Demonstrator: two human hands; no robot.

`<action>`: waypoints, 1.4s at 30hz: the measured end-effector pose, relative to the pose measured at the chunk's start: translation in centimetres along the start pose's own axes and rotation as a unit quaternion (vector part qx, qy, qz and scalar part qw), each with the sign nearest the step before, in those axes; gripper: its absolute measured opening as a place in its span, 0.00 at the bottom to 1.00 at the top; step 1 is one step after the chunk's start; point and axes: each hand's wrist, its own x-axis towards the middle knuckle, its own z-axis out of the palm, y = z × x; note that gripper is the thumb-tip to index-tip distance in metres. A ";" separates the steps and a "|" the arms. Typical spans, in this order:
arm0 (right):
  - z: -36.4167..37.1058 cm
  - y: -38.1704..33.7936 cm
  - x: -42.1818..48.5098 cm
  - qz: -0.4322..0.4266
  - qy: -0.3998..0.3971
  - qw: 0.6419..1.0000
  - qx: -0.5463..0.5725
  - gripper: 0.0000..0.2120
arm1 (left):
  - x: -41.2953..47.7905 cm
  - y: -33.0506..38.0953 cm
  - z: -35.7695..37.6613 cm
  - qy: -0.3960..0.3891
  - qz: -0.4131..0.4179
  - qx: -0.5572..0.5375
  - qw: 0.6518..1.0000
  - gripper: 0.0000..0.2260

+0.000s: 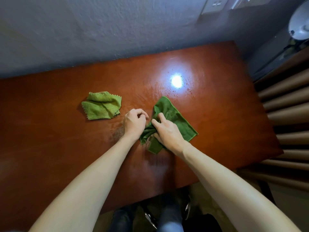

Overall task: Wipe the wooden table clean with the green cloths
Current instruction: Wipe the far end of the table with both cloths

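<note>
Forearms are stretched out bare over the glossy reddish-brown wooden table (50,131). The dark green hemmed microfibre cloth (177,118) is bunched up roughly mid-tabletop, a bit toward the right edge. Its gathered folds are clamped by the fingers and thumb of the right hand (167,131). The left hand (134,122) is held just beside it, fingers curled in. Whether any cloth is pinched there can't be told, tbh. The crumpled light green terry cloth (102,106) is seen lying apart, toward the left edge.
</note>
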 end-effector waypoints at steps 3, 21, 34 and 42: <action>1.0 0.1 -0.3 -0.012 0.030 0.999 0.012 0.23 | -0.2 0.4 0.0 0.002 -0.002 0.009 1.000 0.16; -13.3 4.4 2.1 0.254 -0.008 0.593 0.764 0.04 | 1.5 6.5 -0.3 -0.218 -0.144 -0.311 0.914 0.21; -12.9 5.2 5.4 0.222 0.192 0.807 0.512 0.11 | 2.8 11.9 -1.2 -0.235 -0.133 -0.370 0.889 0.10; -7.2 -2.0 5.8 0.102 0.141 0.921 0.348 0.20 | 2.1 7.3 -3.2 -0.077 -0.167 -0.373 0.909 0.11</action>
